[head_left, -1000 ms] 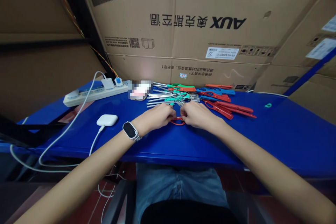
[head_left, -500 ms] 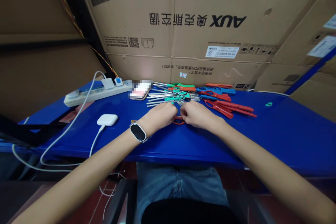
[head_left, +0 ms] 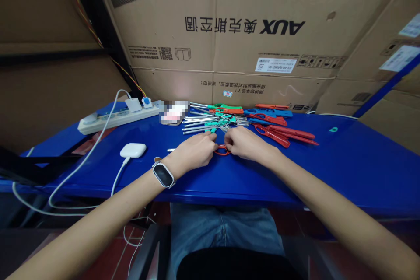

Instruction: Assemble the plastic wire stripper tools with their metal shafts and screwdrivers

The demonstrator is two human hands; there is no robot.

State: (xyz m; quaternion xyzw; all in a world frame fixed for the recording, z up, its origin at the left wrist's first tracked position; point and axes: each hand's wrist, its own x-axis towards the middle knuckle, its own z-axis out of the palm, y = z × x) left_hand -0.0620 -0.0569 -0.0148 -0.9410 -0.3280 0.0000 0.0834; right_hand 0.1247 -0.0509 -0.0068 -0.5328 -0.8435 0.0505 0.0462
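A white power strip (head_left: 120,120) is lying at the far left of the blue table (head_left: 328,175), with a white case (head_left: 133,150) nearer the edge. A metal tip (head_left: 171,150) is poking out past the left hand (head_left: 197,151), whose fingers are curling inward; I cannot tell what, if anything, they are gripping. Between the 2 hands, near the table's middle, a red looped piece (head_left: 222,151) is showing. The right hand (head_left: 242,143) is pinching its right end, thumb and fingers nearly closed. Behind both, metal rods (head_left: 194,131) and teal parts (head_left: 226,119) are lying heaped. Rightward, red handles (head_left: 274,136) are resting, then a small teal piece (head_left: 333,129).
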